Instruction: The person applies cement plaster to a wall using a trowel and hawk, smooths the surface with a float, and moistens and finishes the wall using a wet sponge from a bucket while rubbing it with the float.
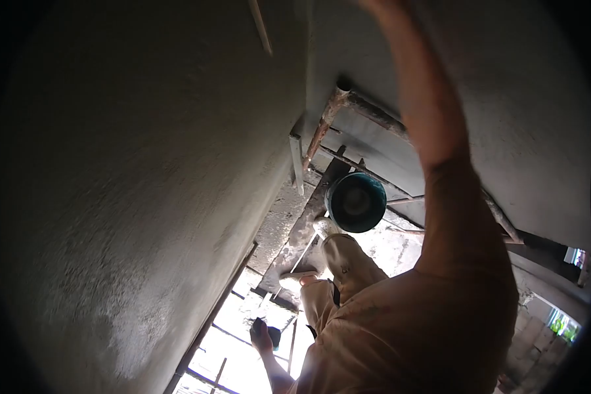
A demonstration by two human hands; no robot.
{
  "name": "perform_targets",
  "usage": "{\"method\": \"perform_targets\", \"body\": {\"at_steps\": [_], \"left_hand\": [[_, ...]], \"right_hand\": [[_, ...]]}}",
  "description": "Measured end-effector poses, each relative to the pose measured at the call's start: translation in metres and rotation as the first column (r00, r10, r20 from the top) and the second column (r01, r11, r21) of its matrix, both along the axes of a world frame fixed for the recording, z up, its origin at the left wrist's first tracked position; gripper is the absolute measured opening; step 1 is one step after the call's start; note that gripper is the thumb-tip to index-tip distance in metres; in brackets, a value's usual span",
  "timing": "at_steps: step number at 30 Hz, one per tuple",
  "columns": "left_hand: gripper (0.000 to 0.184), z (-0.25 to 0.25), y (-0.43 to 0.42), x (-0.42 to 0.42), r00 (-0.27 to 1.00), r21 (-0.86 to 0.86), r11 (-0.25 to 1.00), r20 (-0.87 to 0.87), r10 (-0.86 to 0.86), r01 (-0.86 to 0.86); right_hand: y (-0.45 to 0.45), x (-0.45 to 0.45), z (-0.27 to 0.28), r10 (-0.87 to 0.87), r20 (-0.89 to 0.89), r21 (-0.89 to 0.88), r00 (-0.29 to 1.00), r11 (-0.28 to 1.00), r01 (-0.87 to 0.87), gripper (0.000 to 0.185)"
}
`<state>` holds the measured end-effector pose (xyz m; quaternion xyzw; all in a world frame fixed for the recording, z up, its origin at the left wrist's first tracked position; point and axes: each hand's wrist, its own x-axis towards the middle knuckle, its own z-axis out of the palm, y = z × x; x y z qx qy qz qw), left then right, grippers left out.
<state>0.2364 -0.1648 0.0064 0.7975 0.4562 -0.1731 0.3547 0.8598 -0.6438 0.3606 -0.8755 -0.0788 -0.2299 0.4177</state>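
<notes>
My left hand is low in the head view, its fingers closed around a dark object whose kind I cannot make out. Bright light behind it washes out the detail. My right arm reaches up to the top edge of the view, where the hand itself is cut off. Below the raised arm, a blue-green bucket stands on a dark plank close to my feet. Pale material shows at the bucket's bottom.
A grey wall, wet-looking in its lower part, rises on the left. Another grey wall is on the right. Rusty scaffold pipes stand by the corner beside a narrow board. Bright gaps with bars show below the planks.
</notes>
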Motion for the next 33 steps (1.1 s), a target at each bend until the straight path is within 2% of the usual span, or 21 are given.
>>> {"method": "perform_targets", "body": {"at_steps": [1, 2, 4, 6, 9, 10, 11, 13, 14, 15, 16, 17, 18, 19, 20, 22, 23, 25, 27, 29, 33], "left_hand": [[0.043, 0.008, -0.008, 0.001, 1.000, -0.001, 1.000, -0.007, 0.004, -0.004], [0.042, 0.019, -0.016, 0.003, 0.998, 0.016, 1.000, -0.056, 0.020, -0.019], [0.044, 0.016, -0.017, -0.012, 0.999, 0.021, 1.000, -0.045, 0.007, -0.006], [0.048, 0.028, -0.021, -0.017, 0.983, 0.093, 0.995, -0.184, -0.016, 0.034], [0.040, 0.037, -0.026, -0.020, 0.984, 0.185, 0.983, -0.176, 0.013, 0.020], [0.033, 0.055, -0.032, -0.012, 0.956, 0.181, 0.960, -0.238, -0.170, 0.216], [0.027, 0.065, -0.036, -0.006, 0.891, 0.165, 0.900, -0.295, -0.345, 0.403], [0.019, 0.054, -0.024, -0.038, 0.897, 0.264, 0.861, -0.213, -0.387, 0.434], [0.018, 0.052, -0.016, -0.049, 0.912, 0.250, 0.882, -0.209, -0.353, 0.399], [0.018, 0.048, -0.012, -0.052, 0.927, 0.237, 0.902, -0.196, -0.318, 0.360], [0.022, 0.046, -0.009, -0.058, 0.987, 0.203, 0.973, -0.137, -0.081, 0.108], [0.022, 0.047, -0.007, -0.069, 0.991, 0.193, 0.977, -0.110, -0.075, 0.096], [0.029, 0.048, -0.005, -0.082, 0.999, 0.157, 0.988, 0.033, -0.020, 0.015], [0.036, 0.040, -0.004, -0.079, 0.980, 0.104, 0.993, 0.193, 0.040, -0.061], [0.034, 0.029, 0.001, -0.071, 0.980, 0.100, 0.993, 0.195, 0.038, -0.059], [0.032, 0.016, 0.010, -0.059, 0.991, 0.113, 0.993, 0.134, 0.005, -0.021], [0.031, 0.010, 0.014, -0.054, 0.992, 0.107, 0.994, 0.127, -0.004, -0.009], [0.030, -0.008, 0.021, -0.043, 0.989, 0.073, 0.997, 0.143, -0.026, 0.015], [0.030, -0.022, 0.034, -0.046, 0.986, 0.045, 0.998, 0.162, -0.044, 0.037], [0.030, -0.035, 0.050, -0.051, 0.981, 0.012, 0.998, 0.183, -0.061, 0.060], [0.033, -0.065, 0.087, -0.073, 0.968, -0.031, 0.993, 0.228, -0.104, 0.114]], "right_hand": [[0.002, -0.003, -0.044, 0.055, -0.121, 0.140, 0.991, 0.989, -0.038, 0.043], [-0.001, 0.003, -0.100, 0.059, -0.129, 0.144, 0.990, 0.989, -0.040, 0.043], [-0.009, 0.015, -0.212, -0.108, -0.138, 0.005, 0.985, 0.994, 0.109, 0.051], [-0.008, 0.006, -0.290, 0.026, -0.273, 0.114, 0.962, 0.993, 0.006, 0.054], [-0.012, 0.008, -0.413, -0.036, -0.429, -0.006, 0.903, 0.999, 0.037, 0.055], [-0.009, 0.001, -0.445, 0.001, -0.469, 0.017, 0.883, 1.000, 0.007, 0.053], [0.003, -0.020, -0.445, 0.021, -0.429, 0.101, 0.903, 0.995, 0.025, 0.047], [0.027, -0.061, -0.438, 0.057, -0.479, 0.131, 0.876, 0.991, 0.007, 0.049], [0.040, -0.085, -0.438, 0.058, -0.448, 0.057, 0.892, 0.998, -0.037, 0.050], [0.056, -0.118, -0.426, 0.086, -0.331, 0.183, 0.940, 0.983, -0.026, 0.048], [0.067, -0.145, -0.413, 0.119, -0.295, 0.212, 0.948, 0.976, -0.056, 0.044], [0.070, -0.175, -0.397, 0.155, -0.531, 0.155, 0.833, 0.984, -0.085, 0.040], [0.074, -0.200, -0.379, 0.142, -0.706, 0.124, 0.693, 0.989, -0.076, 0.036], [0.076, -0.226, -0.364, 0.140, -0.688, 0.076, 0.712, 0.990, -0.121, 0.035], [0.072, -0.247, -0.384, 0.164, -0.520, 0.103, 0.838, 0.986, -0.129, 0.033], [0.061, -0.282, -0.361, 0.199, -0.480, 0.196, 0.854, 0.974, -0.117, 0.035], [0.045, -0.294, -0.338, 0.201, -0.591, 0.076, 0.781, 0.978, -0.194, 0.035], [0.023, -0.321, -0.316, 0.055, -0.524, -0.108, 0.850, 0.986, -0.130, 0.036], [-0.003, -0.350, -0.288, -0.109, -0.691, -0.211, 0.714, 0.976, -0.055, 0.037], [-0.050, -0.381, -0.314, -0.058, -0.594, -0.175, 0.802, 0.983, -0.058, 0.036], [-0.077, -0.470, -0.274, -0.397, -0.509, -0.372, 0.763, 0.902, 0.220, 0.035]]}}
